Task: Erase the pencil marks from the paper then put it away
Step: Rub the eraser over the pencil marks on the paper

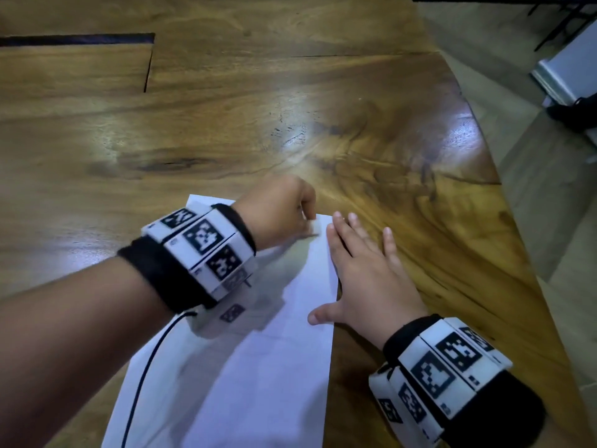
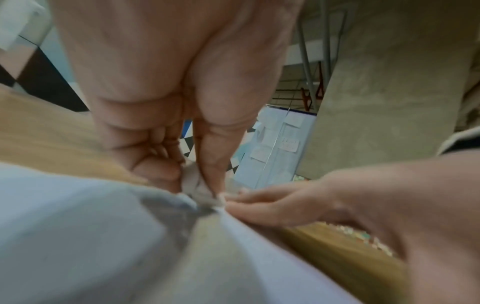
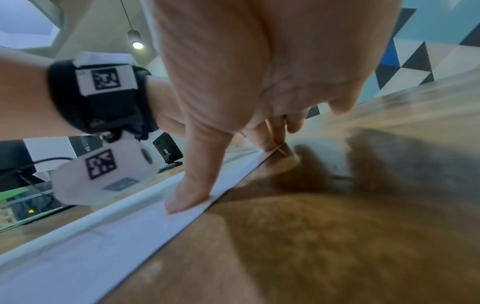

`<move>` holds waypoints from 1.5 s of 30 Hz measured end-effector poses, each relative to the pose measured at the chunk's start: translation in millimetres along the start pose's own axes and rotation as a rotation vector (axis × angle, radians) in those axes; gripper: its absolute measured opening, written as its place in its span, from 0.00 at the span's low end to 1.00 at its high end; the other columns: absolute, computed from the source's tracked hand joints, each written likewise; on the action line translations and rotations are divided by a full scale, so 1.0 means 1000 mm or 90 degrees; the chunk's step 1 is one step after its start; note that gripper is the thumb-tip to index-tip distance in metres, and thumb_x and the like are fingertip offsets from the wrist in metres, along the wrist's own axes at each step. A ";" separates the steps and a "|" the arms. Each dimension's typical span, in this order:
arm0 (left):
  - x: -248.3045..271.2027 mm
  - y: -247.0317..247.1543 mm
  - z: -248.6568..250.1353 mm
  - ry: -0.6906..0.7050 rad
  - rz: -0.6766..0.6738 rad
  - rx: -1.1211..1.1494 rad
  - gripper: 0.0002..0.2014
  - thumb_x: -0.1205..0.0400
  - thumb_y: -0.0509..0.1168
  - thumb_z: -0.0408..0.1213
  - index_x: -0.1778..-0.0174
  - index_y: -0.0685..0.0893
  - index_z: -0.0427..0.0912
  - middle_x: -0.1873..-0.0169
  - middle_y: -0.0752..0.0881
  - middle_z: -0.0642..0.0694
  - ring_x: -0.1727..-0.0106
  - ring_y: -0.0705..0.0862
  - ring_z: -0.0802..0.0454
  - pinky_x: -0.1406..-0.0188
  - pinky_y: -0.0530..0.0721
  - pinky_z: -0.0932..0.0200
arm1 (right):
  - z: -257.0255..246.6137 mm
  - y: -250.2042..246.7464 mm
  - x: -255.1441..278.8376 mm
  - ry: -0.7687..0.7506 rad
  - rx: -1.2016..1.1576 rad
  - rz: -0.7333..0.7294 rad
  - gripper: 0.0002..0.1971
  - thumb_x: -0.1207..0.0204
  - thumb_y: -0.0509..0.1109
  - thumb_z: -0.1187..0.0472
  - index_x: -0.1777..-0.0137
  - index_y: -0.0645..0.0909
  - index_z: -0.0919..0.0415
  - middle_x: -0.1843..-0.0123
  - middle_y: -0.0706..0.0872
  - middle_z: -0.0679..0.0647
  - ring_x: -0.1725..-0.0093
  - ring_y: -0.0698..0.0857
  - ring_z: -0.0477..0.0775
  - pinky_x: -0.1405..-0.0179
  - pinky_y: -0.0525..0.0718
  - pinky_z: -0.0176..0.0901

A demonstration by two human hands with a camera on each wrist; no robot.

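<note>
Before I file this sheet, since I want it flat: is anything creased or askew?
No crease or tear shows. The paper lies flat on the table; the right hand presses its edge, the left hand pinches a small eraser at the far corner.

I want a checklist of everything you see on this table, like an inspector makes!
Surface: glossy brown wooden table.
Job's things: white sheet of paper flat near the table's edge; small whitish eraser.
Clutter: nothing seen.
Hands: left hand pinches the eraser at the paper's far corner; right hand lies flat, fingers spread, thumb on the paper's edge.
Cables: thin black cable from the left wristband.
Surroundings: pale floor.
</note>
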State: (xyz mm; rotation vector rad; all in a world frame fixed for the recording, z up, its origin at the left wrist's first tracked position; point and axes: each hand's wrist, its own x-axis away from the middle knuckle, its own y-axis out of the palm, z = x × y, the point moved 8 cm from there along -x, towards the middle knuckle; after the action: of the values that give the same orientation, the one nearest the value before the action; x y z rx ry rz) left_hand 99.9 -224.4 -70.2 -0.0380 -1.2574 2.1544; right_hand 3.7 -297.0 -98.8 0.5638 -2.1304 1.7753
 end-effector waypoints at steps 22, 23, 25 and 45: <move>0.053 0.038 0.002 0.187 -0.120 -0.066 0.10 0.29 0.59 0.43 0.71 0.79 0.42 0.69 0.80 0.45 0.67 0.78 0.47 0.68 0.73 0.56 | 0.003 -0.006 0.002 0.026 0.006 0.037 0.61 0.42 0.72 0.28 0.17 0.42 0.53 0.22 0.50 0.46 0.18 0.35 0.54 0.24 0.29 0.68; 0.061 0.043 -0.002 0.181 -0.165 -0.068 0.09 0.29 0.61 0.43 0.70 0.80 0.43 0.69 0.81 0.44 0.67 0.80 0.48 0.67 0.76 0.57 | 0.003 -0.005 0.001 0.026 0.007 0.038 0.61 0.42 0.72 0.28 0.17 0.42 0.53 0.22 0.49 0.46 0.18 0.34 0.54 0.24 0.29 0.68; 0.061 0.044 -0.007 0.166 -0.187 -0.057 0.02 0.30 0.67 0.38 0.68 0.83 0.45 0.67 0.84 0.47 0.65 0.80 0.50 0.66 0.74 0.62 | 0.003 -0.005 0.001 0.024 0.008 0.037 0.62 0.42 0.72 0.28 0.17 0.42 0.53 0.22 0.49 0.46 0.18 0.34 0.54 0.24 0.29 0.68; 0.023 0.022 0.011 0.137 -0.031 -0.056 0.06 0.26 0.67 0.37 0.69 0.79 0.45 0.69 0.75 0.48 0.65 0.72 0.50 0.69 0.61 0.61 | 0.003 -0.004 0.002 0.029 0.000 0.036 0.61 0.42 0.71 0.28 0.16 0.42 0.51 0.22 0.48 0.44 0.18 0.31 0.55 0.24 0.29 0.69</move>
State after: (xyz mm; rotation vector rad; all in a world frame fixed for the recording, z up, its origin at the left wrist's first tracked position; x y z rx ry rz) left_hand 66.4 -228.0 -75.5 -0.2655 -1.2132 1.9934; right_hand 3.9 -301.1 -95.4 0.4632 -2.1348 1.7999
